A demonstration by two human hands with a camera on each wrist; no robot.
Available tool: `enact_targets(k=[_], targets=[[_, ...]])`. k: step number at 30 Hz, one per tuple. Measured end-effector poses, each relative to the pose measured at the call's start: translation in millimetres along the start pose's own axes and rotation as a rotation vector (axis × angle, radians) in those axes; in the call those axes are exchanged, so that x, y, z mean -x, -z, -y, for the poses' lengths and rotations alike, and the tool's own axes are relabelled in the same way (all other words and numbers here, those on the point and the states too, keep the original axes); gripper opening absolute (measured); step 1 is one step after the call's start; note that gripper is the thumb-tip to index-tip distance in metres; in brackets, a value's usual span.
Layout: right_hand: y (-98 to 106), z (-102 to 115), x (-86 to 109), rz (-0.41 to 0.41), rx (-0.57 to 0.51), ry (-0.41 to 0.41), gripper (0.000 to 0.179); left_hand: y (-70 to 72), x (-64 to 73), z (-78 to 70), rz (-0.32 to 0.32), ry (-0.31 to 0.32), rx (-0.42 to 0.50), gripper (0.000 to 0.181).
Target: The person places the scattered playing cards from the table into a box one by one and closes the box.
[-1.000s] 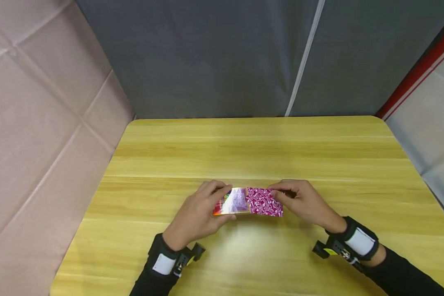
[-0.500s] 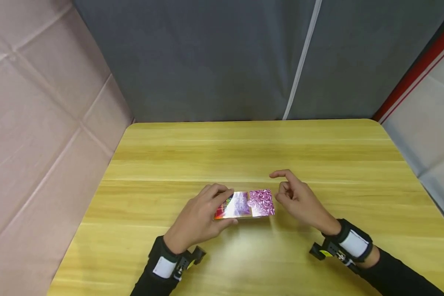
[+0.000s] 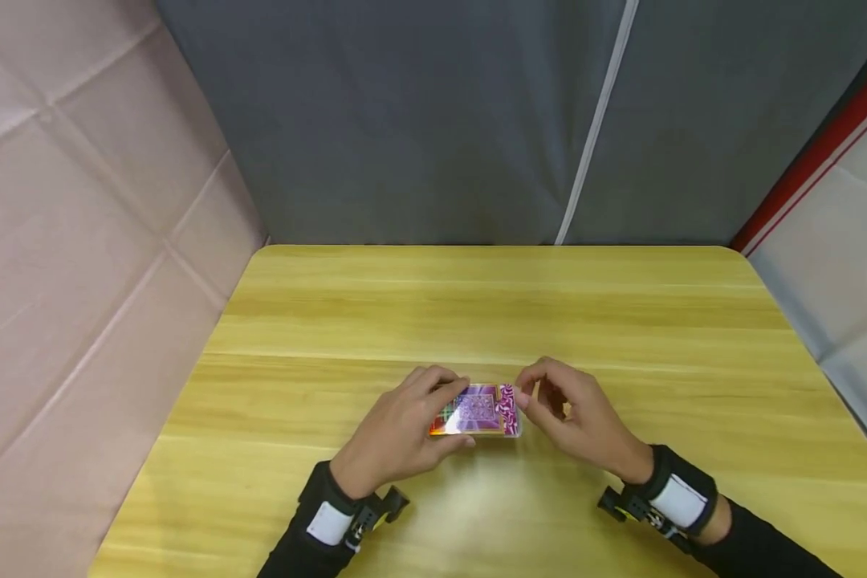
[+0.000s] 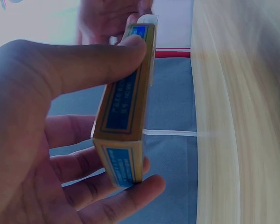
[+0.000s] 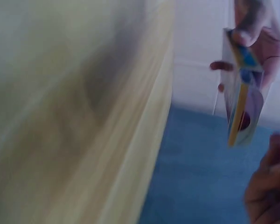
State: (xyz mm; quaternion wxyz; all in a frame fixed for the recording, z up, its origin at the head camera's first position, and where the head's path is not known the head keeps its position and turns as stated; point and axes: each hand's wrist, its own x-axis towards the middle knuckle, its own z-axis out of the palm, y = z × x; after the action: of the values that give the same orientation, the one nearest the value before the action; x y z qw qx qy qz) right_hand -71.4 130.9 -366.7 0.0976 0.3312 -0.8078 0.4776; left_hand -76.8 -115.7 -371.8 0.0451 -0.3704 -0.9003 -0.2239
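A small card box with a shiny purple, red and gold face is held above the table by my left hand. Its gold and blue printed edge lies under the left thumb in the left wrist view, with the fingers round the other side. A strip of magenta-and-white patterned cards shows at the box's right end. My right hand is beside that end with bent fingers, the thumb tip close to it. In the right wrist view the right fingers look apart from the box.
The wooden table spreads beneath both hands. A dark grey cloth hangs behind it, and a pale pink sheet stands at the left. Both wrists wear black straps with small cameras.
The patterned cards have slid left into the box, leaving a narrow strip visible. My right hand let go of them, raised its index finger, then came back to the box end. The left hand keeps its grip.
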Motion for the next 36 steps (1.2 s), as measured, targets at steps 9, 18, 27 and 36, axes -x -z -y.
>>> enact_targets(k=[9,18,27,36], targets=[[-4.5,-31.0,11.6,0.066,0.416,0.368,0.013,-2.2,-4.2,0.0,-0.025,-0.035,0.021,0.065],[-5.5,-27.5,11.6,0.091,0.428,0.329,0.010,-2.3,-14.1,1.6,-0.019,-0.083,0.010,0.065],[12.4,-28.6,20.3,0.088,0.488,0.156,0.008,-13.9,-33.6,10.3,0.106,-0.131,0.057,0.066],[25.6,-31.0,40.4,0.062,0.527,0.046,0.004,-35.5,-55.8,20.6,0.356,-0.208,0.000,0.064]])
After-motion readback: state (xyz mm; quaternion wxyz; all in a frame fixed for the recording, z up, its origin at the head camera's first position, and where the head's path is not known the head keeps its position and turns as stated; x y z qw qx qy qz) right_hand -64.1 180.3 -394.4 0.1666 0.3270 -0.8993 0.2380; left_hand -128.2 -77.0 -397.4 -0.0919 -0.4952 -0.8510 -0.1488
